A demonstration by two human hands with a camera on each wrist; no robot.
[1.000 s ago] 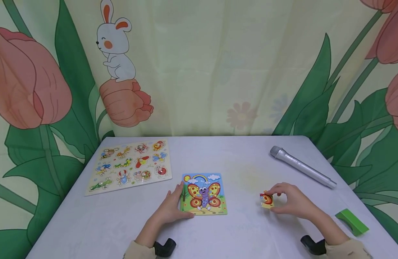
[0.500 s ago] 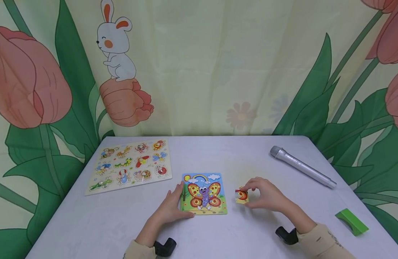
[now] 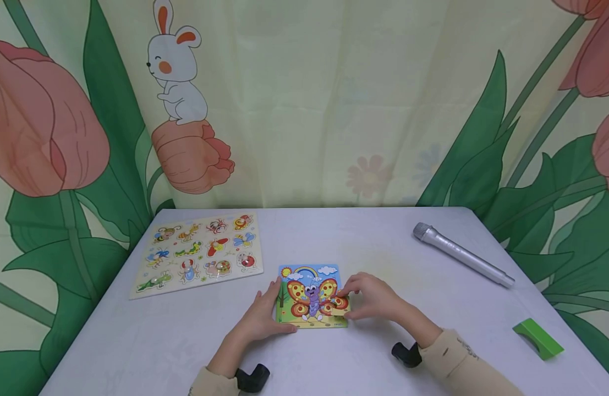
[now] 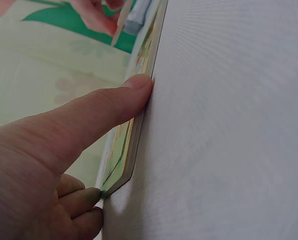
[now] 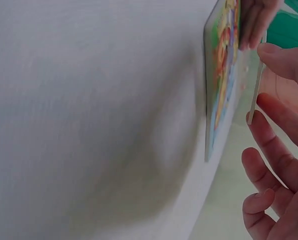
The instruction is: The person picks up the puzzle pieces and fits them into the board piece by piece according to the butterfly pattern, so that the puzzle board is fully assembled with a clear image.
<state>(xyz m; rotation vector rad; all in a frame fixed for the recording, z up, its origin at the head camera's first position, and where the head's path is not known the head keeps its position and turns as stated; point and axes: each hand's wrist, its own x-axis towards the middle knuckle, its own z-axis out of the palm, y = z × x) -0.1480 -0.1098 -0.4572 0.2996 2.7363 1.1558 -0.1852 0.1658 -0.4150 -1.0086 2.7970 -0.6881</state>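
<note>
A small square jigsaw puzzle (image 3: 311, 297) with a purple butterfly picture lies flat on the white-covered table. My left hand (image 3: 258, 318) holds it at its near left corner, thumb (image 4: 137, 82) on the near edge and fingers against the left side. Over the puzzle's right part, my right hand (image 3: 376, 297) pinches a small flat puzzle piece (image 3: 341, 304) with a red and yellow wing print. Seen edge-on in the right wrist view, the piece (image 5: 255, 100) is held between thumb and fingertips, a gap away from the puzzle.
A larger insect peg puzzle board (image 3: 200, 253) lies at the back left. Toward the back right is a silver microphone (image 3: 462, 256). A green arched block (image 3: 538, 339) sits at the right, beyond the right forearm. A printed curtain (image 3: 304, 110) hangs behind the table.
My right hand has moved left with the puzzle piece, from the table beside the puzzle to over its right part. My left hand and the puzzle have stayed put.
</note>
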